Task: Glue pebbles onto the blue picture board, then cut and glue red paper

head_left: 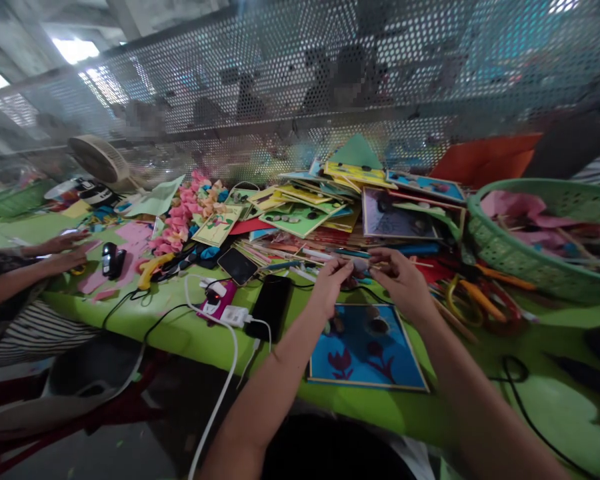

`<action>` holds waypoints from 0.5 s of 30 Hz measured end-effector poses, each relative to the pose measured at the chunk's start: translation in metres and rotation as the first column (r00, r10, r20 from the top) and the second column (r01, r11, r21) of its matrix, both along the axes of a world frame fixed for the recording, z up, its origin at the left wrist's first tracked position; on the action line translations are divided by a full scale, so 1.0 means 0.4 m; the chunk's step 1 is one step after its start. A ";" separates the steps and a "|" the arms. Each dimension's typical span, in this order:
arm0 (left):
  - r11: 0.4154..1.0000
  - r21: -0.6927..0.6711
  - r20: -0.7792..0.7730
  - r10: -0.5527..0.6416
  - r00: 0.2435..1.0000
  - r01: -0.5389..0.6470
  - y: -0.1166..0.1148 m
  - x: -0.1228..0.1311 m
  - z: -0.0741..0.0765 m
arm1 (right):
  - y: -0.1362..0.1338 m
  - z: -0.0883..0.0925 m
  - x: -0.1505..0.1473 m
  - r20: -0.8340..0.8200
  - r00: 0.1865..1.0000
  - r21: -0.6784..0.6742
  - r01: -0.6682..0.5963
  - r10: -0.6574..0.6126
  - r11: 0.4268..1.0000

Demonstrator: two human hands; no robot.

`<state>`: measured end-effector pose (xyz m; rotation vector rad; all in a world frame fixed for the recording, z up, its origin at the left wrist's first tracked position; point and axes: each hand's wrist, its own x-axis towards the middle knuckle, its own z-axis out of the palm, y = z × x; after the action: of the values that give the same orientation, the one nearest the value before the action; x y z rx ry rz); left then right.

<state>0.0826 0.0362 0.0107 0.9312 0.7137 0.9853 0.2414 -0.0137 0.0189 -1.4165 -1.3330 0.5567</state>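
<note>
My left hand (334, 279) and my right hand (399, 275) are raised over the back edge of a blue picture card (365, 363). Their fingertips pinch a small greyish, rounded piece (361, 265) that looks like a pebble. The fingers partly cover it. The card lies flat on the green table, with dark red tulip shapes, a light border and stone-like pieces near its top. Just behind my fingers lies a thin teal pen-like stick (351, 253).
A heap of decorated cards (300, 217) is behind my hands. On the right are scissors (483, 300) and a green basket (525, 267). A black phone (270, 307) and a pink power socket (217, 300) with cables lie left. Another person's hands (65, 253) work farther left.
</note>
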 end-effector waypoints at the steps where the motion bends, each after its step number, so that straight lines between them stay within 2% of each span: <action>1: 1.000 0.017 -0.012 0.010 1.000 -0.010 0.000 -0.001 0.003 | 0.000 0.001 -0.003 -0.014 0.999 -0.001 -0.043 0.043 0.999; 3: 0.998 0.055 -0.030 0.023 0.999 -0.021 0.000 -0.003 0.006 | -0.001 0.005 -0.008 -0.050 0.993 -0.018 -0.113 0.112 0.993; 5: 0.996 0.090 -0.056 0.019 0.998 -0.014 0.002 -0.003 0.005 | -0.003 0.008 -0.013 -0.094 0.988 -0.032 -0.127 0.124 0.991; 10: 0.993 0.115 -0.090 0.001 0.996 0.009 0.002 0.004 -0.009 | -0.004 0.006 -0.020 -0.067 0.998 -0.039 -0.018 0.015 0.999; 15: 0.993 0.112 -0.041 -0.035 0.999 0.039 -0.008 0.012 -0.005 | -0.002 0.002 -0.018 -0.225 0.973 -0.058 0.042 -0.054 0.997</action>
<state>0.0874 0.0331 0.0085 1.0611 0.6765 0.9850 0.2343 -0.0146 0.0199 -1.3788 -1.1068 0.7040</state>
